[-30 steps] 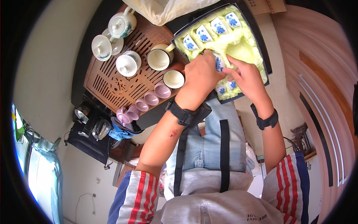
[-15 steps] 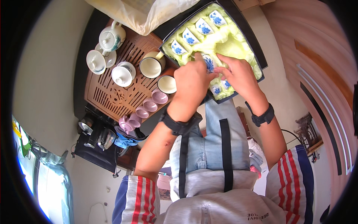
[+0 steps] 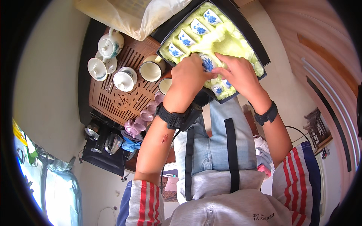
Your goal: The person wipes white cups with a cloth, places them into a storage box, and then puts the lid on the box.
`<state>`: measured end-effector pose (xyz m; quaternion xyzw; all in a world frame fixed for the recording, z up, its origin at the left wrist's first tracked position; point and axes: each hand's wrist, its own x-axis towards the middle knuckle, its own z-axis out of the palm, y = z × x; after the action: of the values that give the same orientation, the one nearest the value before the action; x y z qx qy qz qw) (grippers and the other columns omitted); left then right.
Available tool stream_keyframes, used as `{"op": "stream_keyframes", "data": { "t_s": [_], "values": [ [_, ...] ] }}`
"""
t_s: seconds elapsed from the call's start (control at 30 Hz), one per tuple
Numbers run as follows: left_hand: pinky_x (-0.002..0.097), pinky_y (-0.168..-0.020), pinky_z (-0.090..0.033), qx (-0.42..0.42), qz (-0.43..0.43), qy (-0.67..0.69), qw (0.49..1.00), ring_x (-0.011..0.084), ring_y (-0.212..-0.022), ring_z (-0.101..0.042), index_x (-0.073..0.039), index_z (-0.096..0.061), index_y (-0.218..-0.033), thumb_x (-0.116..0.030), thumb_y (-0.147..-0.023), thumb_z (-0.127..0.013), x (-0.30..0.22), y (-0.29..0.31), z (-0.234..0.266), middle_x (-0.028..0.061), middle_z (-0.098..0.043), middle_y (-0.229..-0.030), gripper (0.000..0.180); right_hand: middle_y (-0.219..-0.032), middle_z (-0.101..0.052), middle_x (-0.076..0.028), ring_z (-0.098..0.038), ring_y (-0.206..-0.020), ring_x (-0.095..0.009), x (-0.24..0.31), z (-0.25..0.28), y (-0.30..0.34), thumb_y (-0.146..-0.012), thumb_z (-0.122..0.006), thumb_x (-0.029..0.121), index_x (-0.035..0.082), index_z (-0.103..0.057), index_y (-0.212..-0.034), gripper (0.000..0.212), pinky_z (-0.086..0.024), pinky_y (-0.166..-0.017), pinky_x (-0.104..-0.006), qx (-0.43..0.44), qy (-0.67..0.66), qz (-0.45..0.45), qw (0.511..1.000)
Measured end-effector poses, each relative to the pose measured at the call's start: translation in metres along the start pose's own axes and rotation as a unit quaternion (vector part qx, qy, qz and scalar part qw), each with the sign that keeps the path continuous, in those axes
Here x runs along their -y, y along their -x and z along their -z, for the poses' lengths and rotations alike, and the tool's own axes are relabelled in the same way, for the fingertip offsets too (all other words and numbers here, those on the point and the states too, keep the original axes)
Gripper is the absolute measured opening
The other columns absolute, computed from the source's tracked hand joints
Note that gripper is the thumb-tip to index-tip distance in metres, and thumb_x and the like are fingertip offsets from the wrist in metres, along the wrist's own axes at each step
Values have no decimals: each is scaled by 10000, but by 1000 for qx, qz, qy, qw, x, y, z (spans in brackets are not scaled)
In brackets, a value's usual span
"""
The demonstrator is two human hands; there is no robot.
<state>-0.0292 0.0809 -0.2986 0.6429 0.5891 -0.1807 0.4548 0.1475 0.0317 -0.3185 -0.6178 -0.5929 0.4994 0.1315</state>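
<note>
Both my hands are at a dark-edged gift box (image 3: 265,76) lined with crinkled pale yellow-green satin. Between them sits a white porcelain piece (image 3: 207,63) with a blue flower pattern, larger than the cups; its full shape is hidden. My left hand (image 3: 190,73) curls round its left side, fingertips partly out of sight. On its right side, my right hand (image 3: 239,73) grips with the thumb, the index finger reaching past it. A row of blue-flowered cups (image 3: 199,27) lies tilted in the lining along the far left side. More small cups (image 3: 217,89) rest at the near corner.
Left of the box, a slatted wooden tea tray (image 3: 109,96) bears a white teapot (image 3: 109,47), a lidded bowl (image 3: 123,81), a cream mug (image 3: 151,69) and several lavender cups (image 3: 146,115). A cloth-lined container (image 3: 139,22) stands beyond. Below the tray are kettles (image 3: 113,144).
My view has shifted slightly, and my left forearm now covers more of the lavender cups. Both hands stay at the blue-flowered porcelain piece, which remains in the lining.
</note>
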Motion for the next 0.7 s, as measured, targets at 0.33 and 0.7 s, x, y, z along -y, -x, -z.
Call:
{"op": "stream_keyframes", "data": {
  "t_s": [0.33,0.7],
  "values": [
    [449,-709,-548,-55,-5,-78,995,374,-817,-717,25,-664,-898,-464,-683,-890,-7,7,-2,206,-711,-800,580,-912,-703,-227,-691,-839,-395,9,-9,5,-848,-771,216,13,-666,-1217,434,-546,-727,-455,-28,40,-31,998],
    [418,-581,-529,-120,-54,-104,986,347,-685,-702,-4,-674,-891,-419,-719,-876,-2,17,-7,164,-686,-714,492,-991,-706,-242,-687,-917,-408,13,3,-2,-839,-777,165,0,-665,-1249,456,-553,-826,-442,49,-14,-102,993]
  ]
}}
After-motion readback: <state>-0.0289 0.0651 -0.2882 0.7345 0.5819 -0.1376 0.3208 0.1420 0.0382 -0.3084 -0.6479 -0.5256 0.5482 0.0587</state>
